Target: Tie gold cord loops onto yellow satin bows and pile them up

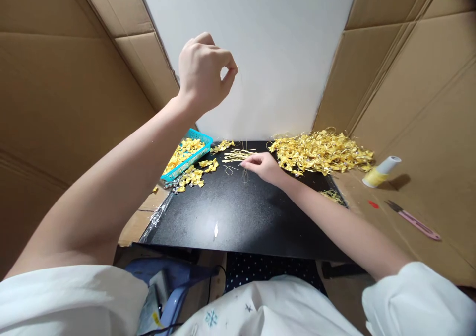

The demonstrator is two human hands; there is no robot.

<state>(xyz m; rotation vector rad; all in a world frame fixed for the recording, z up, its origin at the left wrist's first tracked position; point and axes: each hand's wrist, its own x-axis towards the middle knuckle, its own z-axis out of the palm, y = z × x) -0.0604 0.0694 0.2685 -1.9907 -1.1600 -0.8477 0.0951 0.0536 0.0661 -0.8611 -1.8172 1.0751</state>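
1. Cardboard panels (48, 102) flank a white backing (282, 53), and below our hands we see a black tabletop (260, 217).
2. Our left hand (206, 73) is raised, thumb and forefinger pinching the upper end of a fine thread (242, 84).
3. Our right hand (263, 167) is lower, near the tabletop, its fingertips pressed together on the thread's lower part, with a loop hanging beneath; we cannot tell whether they grip anything else.
4. We judge the thread light, limp and perhaps slippery, prone to tangling; we would hold it by thumb and fingertip near each end.
5. Just beyond the right hand lie loose yellow strands (240, 155); to its right, a heap of yellow bows (320, 152); to its left, a turquoise basket (190, 162).
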